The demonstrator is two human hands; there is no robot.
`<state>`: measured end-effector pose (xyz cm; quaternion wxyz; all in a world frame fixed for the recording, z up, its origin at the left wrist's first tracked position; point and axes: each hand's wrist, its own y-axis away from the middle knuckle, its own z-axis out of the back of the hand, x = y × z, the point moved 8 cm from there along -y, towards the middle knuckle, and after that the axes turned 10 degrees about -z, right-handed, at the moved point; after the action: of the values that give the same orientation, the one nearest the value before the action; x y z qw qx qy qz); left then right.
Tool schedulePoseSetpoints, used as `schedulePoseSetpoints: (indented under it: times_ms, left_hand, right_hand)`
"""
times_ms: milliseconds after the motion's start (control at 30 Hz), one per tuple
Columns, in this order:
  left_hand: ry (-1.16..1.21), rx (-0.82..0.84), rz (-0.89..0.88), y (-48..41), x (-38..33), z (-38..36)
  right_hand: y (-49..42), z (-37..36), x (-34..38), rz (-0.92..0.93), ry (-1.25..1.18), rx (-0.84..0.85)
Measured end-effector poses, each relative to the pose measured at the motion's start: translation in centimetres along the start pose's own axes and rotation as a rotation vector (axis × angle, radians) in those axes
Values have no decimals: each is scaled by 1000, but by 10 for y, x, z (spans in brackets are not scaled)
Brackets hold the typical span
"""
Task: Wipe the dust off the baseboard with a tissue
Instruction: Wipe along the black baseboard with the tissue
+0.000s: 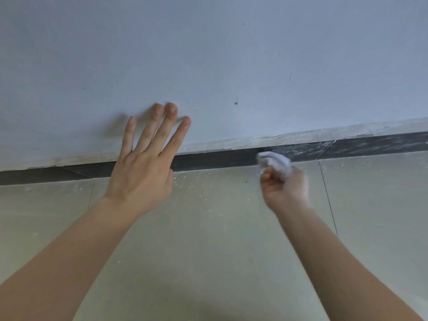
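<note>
A: What does the baseboard (215, 158) look like?
B: A dark strip where wall meets floor, slanting up to the right. Its left and middle parts look clean; the right part is streaked with pale dust.
A: And the tissue (275, 162)?
B: White, crumpled into a wad, blurred, against the strip where the streaks begin.

Indoor room, painted wall (208, 54), dark baseboard (220, 158), tiled floor (208, 239)

Pale tiled floor (208, 239), dark grout lines, scattered white specks (199, 181)
</note>
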<state>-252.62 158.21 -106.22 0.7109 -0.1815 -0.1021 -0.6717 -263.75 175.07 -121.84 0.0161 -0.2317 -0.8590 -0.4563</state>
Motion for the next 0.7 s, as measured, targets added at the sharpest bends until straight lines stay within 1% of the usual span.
schedulePoseSetpoints:
  times_ms: [67,100,133,167,267,367,467,567,600,633,700]
  left_hand:
    - [7,3,13,0,-3,-2]
    - [11,5,23,0,-4,-2]
    - [13,6,32,0,-5,-2]
    - [12,5,38,-1,-6,-2]
    - [3,-3,34,0,-6,1]
    - [8,-17,10,2,-5,6]
    - [25,-17,13,0,-9,5]
    - [33,-27,29,-1,-13,7]
    - [28,-33,26,-1,-15,8]
    - [25,-50,17,-1,-17,11]
    - [15,-110,-34,-9,-23,18]
  right_hand:
    - [-2,-23,-46,-137,240,53]
    - [-6,-32,-69,-235,286,64]
    - [-14,-36,-85,-293,285,46]
    - [-18,-40,-90,-304,272,33]
    - [-37,-29,-67,-219,170,-129]
    - [-40,-2,-20,-111,180,-209]
    - [-22,23,26,-37,46,-209]
    - [8,43,71,111,-153,-149]
    - [14,47,81,154,-154,-144]
    - [18,49,83,181,-100,-158]
    - [16,42,61,134,114,-194]
